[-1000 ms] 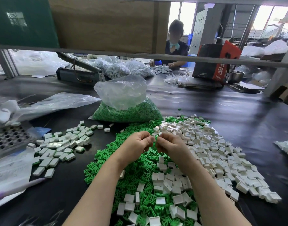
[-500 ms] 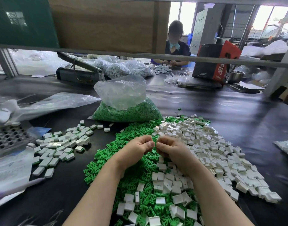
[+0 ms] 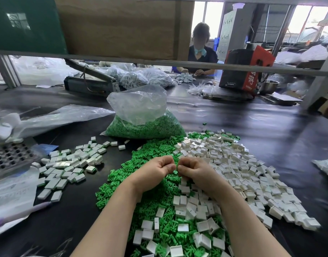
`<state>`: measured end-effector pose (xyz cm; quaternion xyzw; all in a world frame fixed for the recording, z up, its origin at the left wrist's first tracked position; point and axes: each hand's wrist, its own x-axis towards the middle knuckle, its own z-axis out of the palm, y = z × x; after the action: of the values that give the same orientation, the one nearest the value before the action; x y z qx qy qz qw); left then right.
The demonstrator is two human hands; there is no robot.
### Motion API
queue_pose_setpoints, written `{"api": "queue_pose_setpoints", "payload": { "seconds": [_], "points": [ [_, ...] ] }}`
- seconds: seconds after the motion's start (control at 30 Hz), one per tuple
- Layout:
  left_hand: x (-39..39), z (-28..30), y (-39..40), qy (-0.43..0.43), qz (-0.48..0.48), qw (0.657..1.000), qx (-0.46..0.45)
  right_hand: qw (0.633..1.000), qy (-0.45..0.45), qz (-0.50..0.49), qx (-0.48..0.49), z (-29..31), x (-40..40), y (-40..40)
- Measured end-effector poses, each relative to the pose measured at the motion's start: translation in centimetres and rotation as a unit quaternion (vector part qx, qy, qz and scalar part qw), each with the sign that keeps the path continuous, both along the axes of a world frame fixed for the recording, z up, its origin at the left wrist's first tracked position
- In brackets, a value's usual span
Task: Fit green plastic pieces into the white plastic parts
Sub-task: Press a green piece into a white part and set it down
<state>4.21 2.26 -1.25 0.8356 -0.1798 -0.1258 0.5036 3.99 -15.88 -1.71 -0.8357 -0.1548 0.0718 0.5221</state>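
Observation:
A heap of loose green plastic pieces [image 3: 152, 151] lies on the black table in front of me. A wider spread of white plastic parts [image 3: 233, 160] lies to its right and overlaps it near me. My left hand [image 3: 155, 171] and my right hand [image 3: 194, 171] hover just above the green heap, thumbs and fingertips meeting. Both have curled fingers pinching something small between them. The curled fingers hide most of what they hold. A separate group of white parts with green showing [image 3: 66, 167] lies to the left.
A clear bag full of green pieces [image 3: 141, 127] stands behind the heaps. At the left are a perforated metal tray [image 3: 9, 158], papers [image 3: 11, 197], a pen [image 3: 20, 214] and an empty plastic bag [image 3: 57, 117]. A shelf bar [image 3: 159, 62] crosses overhead. Another person [image 3: 200, 51] works across the table.
Both hands have sunk slightly toward the green heap while staying pressed together. The heaps have not moved.

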Motion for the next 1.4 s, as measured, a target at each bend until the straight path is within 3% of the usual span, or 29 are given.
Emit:
{"api": "queue_pose_setpoints", "payload": {
  "seconds": [0.3,0.7,0.83,0.97,1.4],
  "points": [
    [0.11,0.13,-0.37,-0.042,0.019,0.999,-0.020,0.999,-0.011,-0.015,0.049,-0.14,0.00,0.25],
    [0.53,0.21,-0.76,-0.248,0.056,0.967,0.020,0.980,0.076,-0.056,0.173,0.59,-0.27,0.62],
    [0.61,0.06,-0.52,-0.161,0.058,0.985,-0.028,0.967,0.083,-0.048,0.237,0.65,-0.17,0.34],
    [0.45,0.25,-0.61,-0.093,0.049,0.992,-0.074,0.975,0.028,-0.045,0.216,0.73,-0.21,0.36],
    [0.26,0.30,-0.44,-0.049,0.029,0.994,-0.089,0.990,-0.054,-0.056,0.119,0.52,-0.17,0.71]
  ]
}}
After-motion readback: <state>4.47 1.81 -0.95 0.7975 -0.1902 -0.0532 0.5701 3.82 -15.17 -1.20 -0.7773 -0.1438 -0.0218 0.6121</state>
